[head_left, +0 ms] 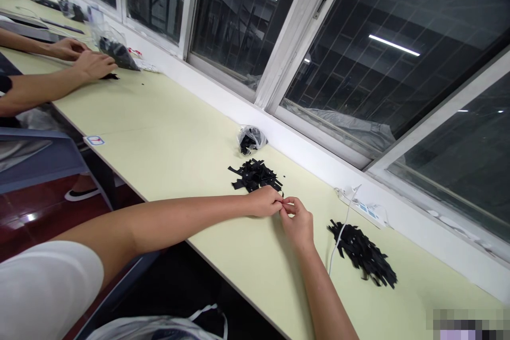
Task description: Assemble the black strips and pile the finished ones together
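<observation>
Over the pale table (167,117), my left hand (264,202) and my right hand (297,223) meet, fingertips pinched together. A sliver of a black strip (282,194) shows at the fingertips; the fingers cover the rest. Just beyond my left hand lies a loose pile of short black strips (257,172), some with small pale dots. To the right of my right hand is a second, longer heap of black strips (362,255), lying mostly in one direction.
A clear plastic bag (252,139) of black pieces stands by the wall. A white cable (342,228) runs from a power strip (368,212) across the right heap. At far left, another person's hands (93,64) work beside a bag (117,53). Windows line the back.
</observation>
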{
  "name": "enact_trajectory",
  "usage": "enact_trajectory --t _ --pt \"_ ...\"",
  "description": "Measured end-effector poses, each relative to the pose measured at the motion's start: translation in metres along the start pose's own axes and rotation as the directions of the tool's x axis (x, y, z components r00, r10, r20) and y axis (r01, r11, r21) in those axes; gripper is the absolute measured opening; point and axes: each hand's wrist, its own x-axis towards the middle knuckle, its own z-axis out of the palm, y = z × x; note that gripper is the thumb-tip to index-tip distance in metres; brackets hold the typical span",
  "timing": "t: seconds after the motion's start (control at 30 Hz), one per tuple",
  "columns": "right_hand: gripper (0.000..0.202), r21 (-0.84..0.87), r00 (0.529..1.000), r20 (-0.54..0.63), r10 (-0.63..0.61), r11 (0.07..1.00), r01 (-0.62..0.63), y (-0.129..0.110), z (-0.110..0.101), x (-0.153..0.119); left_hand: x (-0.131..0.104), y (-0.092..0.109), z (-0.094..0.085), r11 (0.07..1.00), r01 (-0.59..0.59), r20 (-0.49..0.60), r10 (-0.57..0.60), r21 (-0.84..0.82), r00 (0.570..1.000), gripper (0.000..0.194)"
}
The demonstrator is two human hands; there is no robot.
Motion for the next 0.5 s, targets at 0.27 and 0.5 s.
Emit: enact_trajectory --t 0.27,0.5 --pt "0.026 0.135 1.0 0.013 0.013 0.991 -0.014 0.01 0.0 0.005 0.001 -0.002 -0.001 1.0 -0.001 -0.005 0.001 0.026 1.0 0.024" --pt "0.03 0.282 0.996 0.087 0.03 0.958 -0.053 0.031 -0.001 0.012 0.0 0.0 -0.003 0.993 -0.056 0.048 0.051 0.107 0.998 0.023"
